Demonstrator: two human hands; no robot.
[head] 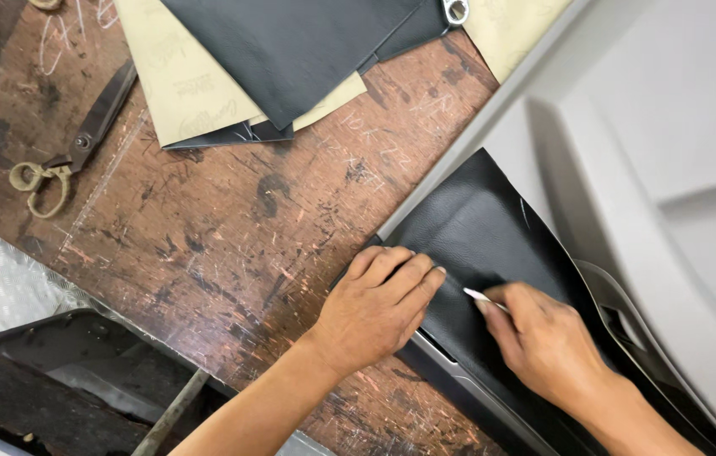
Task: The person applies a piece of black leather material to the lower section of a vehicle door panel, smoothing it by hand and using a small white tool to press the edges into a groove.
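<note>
Black leatherette sheet (476, 228) is pressed flat under the open left hand (375, 308); just beside it, a thin white marking stick (480, 296) is pinched by the right hand (544, 342).

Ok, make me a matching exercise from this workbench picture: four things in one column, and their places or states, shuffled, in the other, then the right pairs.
Things:
1. scissors
2. left hand
3. right hand
4. tan paper patterns

Places or states:
A. pinching a thin white marking tool over the black leather
B. lying closed on the brown table at the upper left, handles wrapped in cord
C. pressed flat on the black leather covering the grey panel
D. stacked with dark sheets at the top of the table

Pairs: 1-B, 2-C, 3-A, 4-D
</note>
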